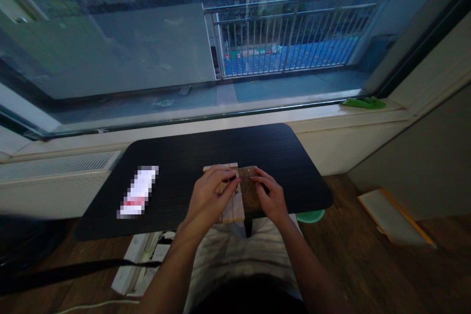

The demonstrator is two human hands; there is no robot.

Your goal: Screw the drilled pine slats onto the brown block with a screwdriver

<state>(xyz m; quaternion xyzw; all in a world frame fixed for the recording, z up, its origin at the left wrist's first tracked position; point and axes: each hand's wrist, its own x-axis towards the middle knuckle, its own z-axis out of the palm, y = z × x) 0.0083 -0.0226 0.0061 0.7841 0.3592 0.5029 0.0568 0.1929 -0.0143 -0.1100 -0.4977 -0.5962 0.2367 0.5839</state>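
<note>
On the black table, a pale slatted wooden piece point(231, 212) lies beside a flat brown piece point(250, 198) with a slightly shiny surface. My left hand point(211, 194) rests over the wooden piece, thumb and forefinger closed in a pinch near its right side. A small dark bit shows at those fingertips, too small to name. Over the upper part of the brown piece, my right hand point(271, 197) has its fingers bent and brought together. Whatever my right fingertips hold, if anything, is too fine to make out.
A blurred white and red item point(139, 191) lies on the left of the black table point(176, 152). The window sill behind bears a green cloth-like thing point(364, 103). Below the table are a green basin point(311, 216) and a white box point(128, 274); an orange-edged board point(395, 217) lies right.
</note>
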